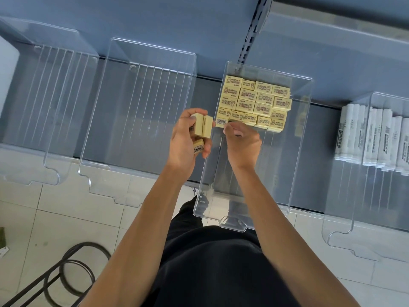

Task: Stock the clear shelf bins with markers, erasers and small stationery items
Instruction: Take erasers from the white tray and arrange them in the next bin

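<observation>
A clear bin (303,134) on the grey shelf holds several pale yellow erasers (254,100) packed in rows at its back half. My left hand (186,142) hovers just left of that bin, shut on three loose erasers (202,127), one with a barcode facing me. My right hand (243,142) is inside the bin, its fingertips touching the front row near the barcoded eraser (222,122) at the left end. Whether it grips one I cannot tell. White markers (374,138) fill the bin at the far right.
Two more clear bins (141,103) (42,103) stand to the left on the shelf, with nothing in them. A perforated shelf upright (252,32) rises behind the eraser bin. Below is tiled floor (66,218), with a black wire frame (66,275) at lower left.
</observation>
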